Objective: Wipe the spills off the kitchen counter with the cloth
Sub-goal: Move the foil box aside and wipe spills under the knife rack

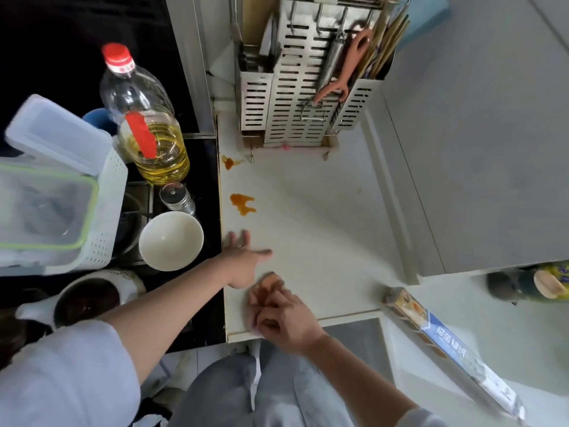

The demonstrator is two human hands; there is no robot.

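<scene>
The cloth [267, 283] is almost fully hidden: only an orange-stained bunch shows above the curled fingers of the right hand [281, 318], and a pale edge below them near the counter's front border. This hand is blurred, so the exact shape of the cloth cannot be read.

The white counter [323, 217] fills the middle, with a black stove [203, 155] beside its left edge. Up from the grip, two orange spills lie on the counter: the nearer spill [243, 204] is beyond the left hand, the farther spill [230, 162] is just before the metal utensil rack [303, 97]. To the left of the grip stand a white bowl [171, 240], a small glass shaker [177, 197] and an oil bottle [144, 118] on the stove side. To the right of the grip lies a long foil box [446, 346], cut off at the bottom border.

The right hand grips the bunched cloth and presses it on the counter. The left hand [243, 260] lies flat just above it, fingers spread and straight, holding nothing.
</scene>
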